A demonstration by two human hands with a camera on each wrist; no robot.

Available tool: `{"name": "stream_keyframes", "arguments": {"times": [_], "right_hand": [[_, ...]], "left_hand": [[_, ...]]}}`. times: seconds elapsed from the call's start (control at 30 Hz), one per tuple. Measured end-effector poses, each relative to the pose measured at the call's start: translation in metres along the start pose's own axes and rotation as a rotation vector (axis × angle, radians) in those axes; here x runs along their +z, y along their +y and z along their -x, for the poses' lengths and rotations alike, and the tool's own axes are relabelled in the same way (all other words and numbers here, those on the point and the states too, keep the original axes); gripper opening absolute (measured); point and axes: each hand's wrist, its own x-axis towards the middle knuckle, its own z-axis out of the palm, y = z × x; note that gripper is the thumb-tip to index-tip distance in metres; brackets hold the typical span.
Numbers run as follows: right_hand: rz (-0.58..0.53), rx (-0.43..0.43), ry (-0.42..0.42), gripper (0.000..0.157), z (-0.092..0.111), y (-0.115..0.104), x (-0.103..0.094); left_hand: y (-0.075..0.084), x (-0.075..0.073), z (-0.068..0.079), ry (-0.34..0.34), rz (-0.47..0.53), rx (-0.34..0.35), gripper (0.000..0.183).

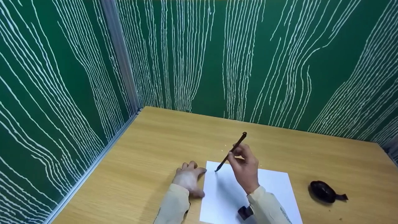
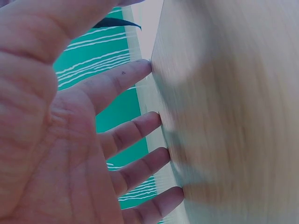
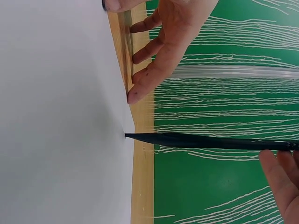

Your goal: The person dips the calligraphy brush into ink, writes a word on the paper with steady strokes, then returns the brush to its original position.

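Observation:
My right hand (image 1: 245, 166) pinches a dark, slender brush (image 1: 231, 151) between thumb and fingers, well up its handle. Its pointed tip meets the white paper (image 1: 276, 189) near the sheet's upper left corner; in the right wrist view the black brush (image 3: 196, 140) slants to a fine end right at the surface. Beside the paper's left edge, my left hand (image 1: 188, 177) rests on the table with fingers spread. The left wrist view shows those fingertips (image 2: 142, 67) on the wood, the index finger at the sheet's edge. No mark shows clearly on the paper.
A small black dish (image 1: 322, 191) with a short handle sits on the wooden table (image 1: 149, 149) to the right of the paper. Green panels (image 1: 211, 62) with white wavy lines stand behind and to the left. A black wrist camera (image 1: 245, 213) sits at the right sleeve.

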Motion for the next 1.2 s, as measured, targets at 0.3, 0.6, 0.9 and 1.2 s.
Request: {"name": "stream_keyframes", "arguments": {"times": [0.3, 0.6, 0.9, 1.2], "right_hand": [[0.024, -0.015, -0.012, 0.028, 0.000, 0.000, -0.003], [0.015, -0.033, -0.027, 0.029, 0.000, 0.000, -0.003], [0.011, 0.000, -0.068, 0.029, 0.000, -0.006, -0.005], [-0.005, -0.011, -0.089, 0.029, 0.000, -0.008, -0.007]], "left_hand": [[-0.011, 0.015, -0.013, 0.019, 0.006, 0.020, 0.093], [-0.017, 0.020, -0.015, 0.048, -0.013, 0.042, 0.093], [-0.011, 0.014, -0.010, 0.031, -0.011, 0.019, 0.093], [-0.011, 0.012, -0.011, 0.024, -0.015, 0.018, 0.094]]}}
